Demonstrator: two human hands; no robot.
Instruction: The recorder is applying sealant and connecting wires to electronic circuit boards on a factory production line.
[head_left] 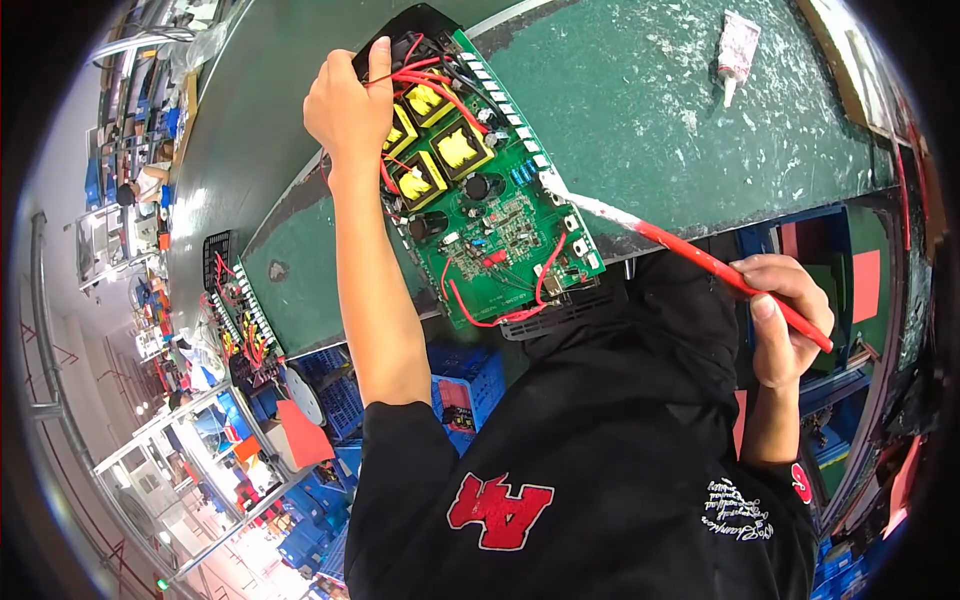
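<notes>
A: How many hands are seen, and what is held?

B: Two are counted. By the left hand [350, 110], the board [495, 215] is gripped at its upper left end; the thumb is laid along the top, while the other fingertips are hidden. By the right hand [785, 310], one red stick [690, 253] is pinched between thumb and fingers near its rear end.

A: Where is the stick's other end placed?

B: Its white-coated tip is held at the board's right edge. Whether that edge is touched cannot be told.

A: And the board itself?

B: It is set slantwise on the green bench [640, 100], with its lower end brought to the near edge, in front of the body. Black casing [565, 315] is seen at both ends.

A: What can be counted on it?

B: Four yellow transformers [458, 148] are grouped in the upper half, and two black capacitors [482, 186] are mounted below them. White connectors [572, 222] are lined along the right edge; their row is partly covered by the tip, so no sure total can be given.

A: What else is seen?

B: One tube [737, 50] is laid on the bench, well apart from the board, its nozzle pointed toward the near side. One second board [248, 315] is seen at the far left. Below the bench edge, a blue crate [490, 385] is placed, with one pale disc [303, 395] to its left.
</notes>
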